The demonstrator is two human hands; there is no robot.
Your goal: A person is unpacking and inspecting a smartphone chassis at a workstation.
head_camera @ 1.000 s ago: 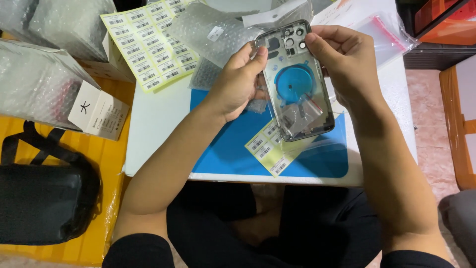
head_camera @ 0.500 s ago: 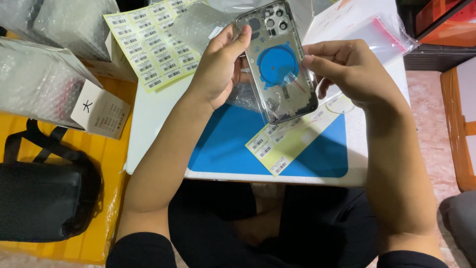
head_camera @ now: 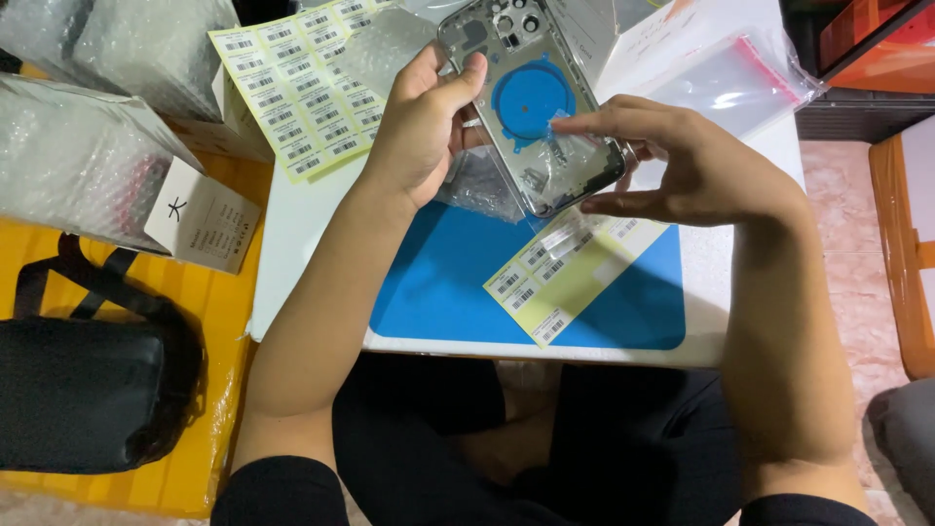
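Head view, one entry: our left hand (head_camera: 421,131) grips the phone rear housing (head_camera: 531,102) by its left edge, thumb across the face, holding it tilted above the far end of the small white table (head_camera: 292,253). Our right hand (head_camera: 672,166) pinches a clear film (head_camera: 575,146) at the housing's lower right, forefinger and thumb closed on it, the other fingers spread. On the housing: a blue ring and camera openings at its top. Beneath it, a blue mat (head_camera: 438,292) carrying a yellow label strip (head_camera: 565,268), partly peeled. Behind the left hand, a yellow barcode label sheet (head_camera: 292,83). At right, a clear plastic bag (head_camera: 730,83). At left, bubble-wrap packets (head_camera: 78,146) with a white card (head_camera: 200,224), and a black bag (head_camera: 83,390) on yellow flooring.
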